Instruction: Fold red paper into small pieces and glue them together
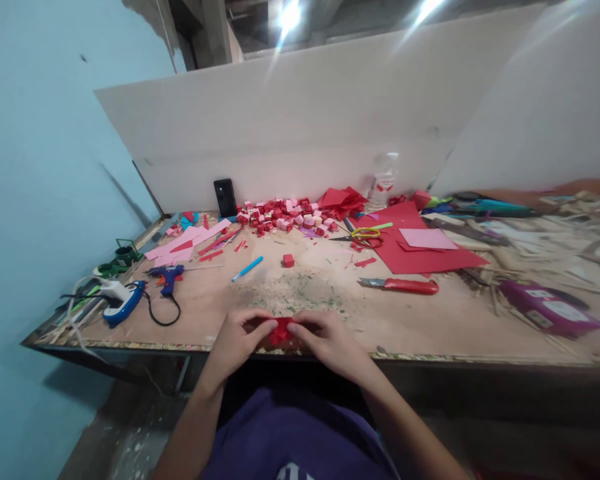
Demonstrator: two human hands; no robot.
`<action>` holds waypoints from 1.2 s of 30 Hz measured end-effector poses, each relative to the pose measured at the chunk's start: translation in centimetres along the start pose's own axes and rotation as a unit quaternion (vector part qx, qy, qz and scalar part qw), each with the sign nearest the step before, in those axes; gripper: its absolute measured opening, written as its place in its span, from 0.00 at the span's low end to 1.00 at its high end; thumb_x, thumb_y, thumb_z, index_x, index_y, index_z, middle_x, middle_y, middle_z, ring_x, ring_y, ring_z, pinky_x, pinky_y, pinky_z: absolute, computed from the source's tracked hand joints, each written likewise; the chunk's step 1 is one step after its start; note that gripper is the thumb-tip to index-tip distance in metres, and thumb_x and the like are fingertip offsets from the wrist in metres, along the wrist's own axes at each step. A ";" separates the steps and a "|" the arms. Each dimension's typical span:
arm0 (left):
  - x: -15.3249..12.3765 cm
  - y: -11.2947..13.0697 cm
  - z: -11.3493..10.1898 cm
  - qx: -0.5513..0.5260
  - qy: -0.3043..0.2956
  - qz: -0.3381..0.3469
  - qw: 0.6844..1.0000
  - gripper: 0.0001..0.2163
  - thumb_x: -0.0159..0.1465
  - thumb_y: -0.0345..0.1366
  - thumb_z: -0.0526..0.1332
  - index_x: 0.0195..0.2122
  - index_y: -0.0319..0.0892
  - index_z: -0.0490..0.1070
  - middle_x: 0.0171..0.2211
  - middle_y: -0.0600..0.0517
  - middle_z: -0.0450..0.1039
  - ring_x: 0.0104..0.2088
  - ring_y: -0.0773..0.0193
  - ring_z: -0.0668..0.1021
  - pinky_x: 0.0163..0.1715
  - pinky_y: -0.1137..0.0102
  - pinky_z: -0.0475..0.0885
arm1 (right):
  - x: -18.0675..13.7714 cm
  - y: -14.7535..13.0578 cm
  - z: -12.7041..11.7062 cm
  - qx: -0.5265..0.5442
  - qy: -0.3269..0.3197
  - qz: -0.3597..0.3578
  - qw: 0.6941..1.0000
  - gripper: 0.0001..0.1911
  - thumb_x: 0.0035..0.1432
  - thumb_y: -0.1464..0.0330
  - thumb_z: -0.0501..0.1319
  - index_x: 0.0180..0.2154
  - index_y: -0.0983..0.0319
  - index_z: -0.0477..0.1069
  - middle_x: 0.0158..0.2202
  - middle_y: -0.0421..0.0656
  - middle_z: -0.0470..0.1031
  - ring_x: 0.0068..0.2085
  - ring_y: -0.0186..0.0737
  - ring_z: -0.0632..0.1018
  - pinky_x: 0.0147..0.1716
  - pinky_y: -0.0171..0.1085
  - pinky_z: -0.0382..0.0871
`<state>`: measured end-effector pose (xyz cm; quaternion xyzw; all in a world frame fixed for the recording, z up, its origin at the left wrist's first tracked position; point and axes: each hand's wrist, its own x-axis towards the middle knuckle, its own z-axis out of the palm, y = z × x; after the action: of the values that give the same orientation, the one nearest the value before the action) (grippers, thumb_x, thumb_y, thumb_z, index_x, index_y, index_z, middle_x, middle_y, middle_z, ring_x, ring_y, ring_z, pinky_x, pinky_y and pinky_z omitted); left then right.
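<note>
Head view. Before me, at the near edge of the brown wooden table (205, 300), the left hand (243, 337) and right hand (325, 337) pinch a small creased red paper piece (281, 331) between thumbs and fingers; its folding looks unfinished. Already shaped: a heap of small red and pink paper cubes (290, 217), one separate red paper cube (289, 261). A large red paper sheet (397, 257) lies flat. Clear plastic bottle (382, 187): contents indiscernible.

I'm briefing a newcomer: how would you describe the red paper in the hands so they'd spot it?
Start at the near edge of the long tan wooden workbench. There the left hand and right hand nearly meet, pinching a small creased red paper piece between them. Of the red pieces, including the lone red paper cube beyond, only this is held.
</note>
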<state>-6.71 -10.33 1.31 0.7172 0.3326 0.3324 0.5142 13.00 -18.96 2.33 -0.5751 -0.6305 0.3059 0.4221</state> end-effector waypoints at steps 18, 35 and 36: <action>0.4 0.2 -0.4 0.005 -0.095 0.031 0.995 0.10 0.64 0.41 0.67 0.36 0.38 0.81 0.36 0.49 0.83 0.35 0.62 0.80 0.38 0.71 0.72 | 0.1 -0.7 0.6 0.050 0.030 0.032 0.998 0.16 0.64 0.58 0.63 0.37 0.64 0.80 0.31 0.44 0.80 0.30 0.39 0.76 0.30 0.35 0.66; 0.6 -0.3 -0.5 -0.011 -0.105 0.034 0.994 0.10 0.64 0.41 0.67 0.39 0.39 0.81 0.37 0.49 0.83 0.35 0.62 0.80 0.37 0.71 0.73 | 0.4 -0.4 0.5 0.004 -0.007 0.020 1.000 0.18 0.64 0.58 0.62 0.35 0.65 0.81 0.30 0.44 0.79 0.30 0.39 0.73 0.29 0.35 0.64; 0.6 -0.3 -0.5 -0.008 -0.105 0.031 0.994 0.10 0.64 0.41 0.67 0.39 0.39 0.81 0.36 0.49 0.83 0.35 0.62 0.80 0.37 0.71 0.73 | 0.4 -0.4 0.6 -0.003 -0.011 0.016 1.000 0.18 0.65 0.58 0.61 0.34 0.65 0.80 0.30 0.44 0.79 0.30 0.39 0.73 0.30 0.35 0.64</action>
<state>-6.86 -9.50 1.19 0.7540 0.2519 0.2742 0.5412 12.29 -18.61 2.52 -0.5832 -0.6265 0.3173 0.4083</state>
